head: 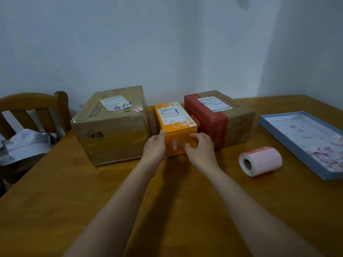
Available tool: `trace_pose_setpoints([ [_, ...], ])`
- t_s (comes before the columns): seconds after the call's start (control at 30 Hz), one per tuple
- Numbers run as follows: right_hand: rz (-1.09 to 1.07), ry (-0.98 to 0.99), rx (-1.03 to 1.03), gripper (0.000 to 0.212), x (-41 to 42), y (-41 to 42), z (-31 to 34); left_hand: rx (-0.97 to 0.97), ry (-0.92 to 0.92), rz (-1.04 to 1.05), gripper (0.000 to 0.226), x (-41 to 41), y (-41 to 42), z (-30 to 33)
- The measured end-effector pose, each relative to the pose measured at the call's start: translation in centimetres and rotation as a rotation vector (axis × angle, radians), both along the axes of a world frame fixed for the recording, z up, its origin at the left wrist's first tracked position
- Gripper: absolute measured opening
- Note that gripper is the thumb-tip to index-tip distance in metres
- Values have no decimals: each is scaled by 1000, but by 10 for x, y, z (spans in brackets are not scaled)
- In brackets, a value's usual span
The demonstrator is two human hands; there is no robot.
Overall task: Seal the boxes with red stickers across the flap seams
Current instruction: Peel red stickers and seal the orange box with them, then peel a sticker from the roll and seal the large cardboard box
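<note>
Three boxes stand in a row at the back of the wooden table (pixel 74 191). A small orange box (pixel 176 125) with a white shipping label sits in the middle. My left hand (pixel 155 147) grips its left front edge, and my right hand (pixel 201 149) holds its right front corner, fingers on the front face. A large brown cardboard box (pixel 111 125) stands to its left, and a brown box with a red band (pixel 219 117) to its right. A roll of red stickers (pixel 259 161) lies on its side to the right of my right hand.
A shallow blue tray lid (pixel 304 143) with a floral lining lies at the table's right edge. A wooden chair (pixel 37 108) stands at the left with white cloth (pixel 27 143) on its seat. A pale wall rises close behind the boxes.
</note>
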State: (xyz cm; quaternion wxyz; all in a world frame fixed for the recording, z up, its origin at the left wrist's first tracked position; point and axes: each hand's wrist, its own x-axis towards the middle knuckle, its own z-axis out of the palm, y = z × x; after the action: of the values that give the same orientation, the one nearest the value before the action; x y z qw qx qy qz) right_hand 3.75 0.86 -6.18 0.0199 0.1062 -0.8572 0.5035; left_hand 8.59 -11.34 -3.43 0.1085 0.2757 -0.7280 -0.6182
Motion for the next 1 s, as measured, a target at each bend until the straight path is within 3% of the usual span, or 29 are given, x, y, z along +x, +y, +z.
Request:
trace_pose_setpoints([
  [0.1,-117,61,10,30,4,-4,8,-357,212,153,31,8,-4,9],
  [0.2,-103,117,-20,27,9,-10,18,-741,364,359,22,19,-17,26],
  [0.3,34,113,-61,34,15,-18,28,-913,264,548,33,29,-37,41],
  [0.4,203,104,-82,46,21,-26,37,-971,145,595,49,38,-66,42],
  [0.5,363,9,-144,61,20,-41,48,-909,29,550,51,46,-86,42],
  [0.63,503,-256,-319,73,28,-65,55,-676,-32,395,47,57,-91,42],
  [0.77,537,-380,-422,72,37,-83,59,-519,124,455,52,67,-91,47],
  [0.87,550,-378,-425,69,42,-87,66,-414,228,538,63,70,-107,53],
  [1.0,564,-377,-415,70,43,-83,66,-247,273,502,69,68,-120,58],
])
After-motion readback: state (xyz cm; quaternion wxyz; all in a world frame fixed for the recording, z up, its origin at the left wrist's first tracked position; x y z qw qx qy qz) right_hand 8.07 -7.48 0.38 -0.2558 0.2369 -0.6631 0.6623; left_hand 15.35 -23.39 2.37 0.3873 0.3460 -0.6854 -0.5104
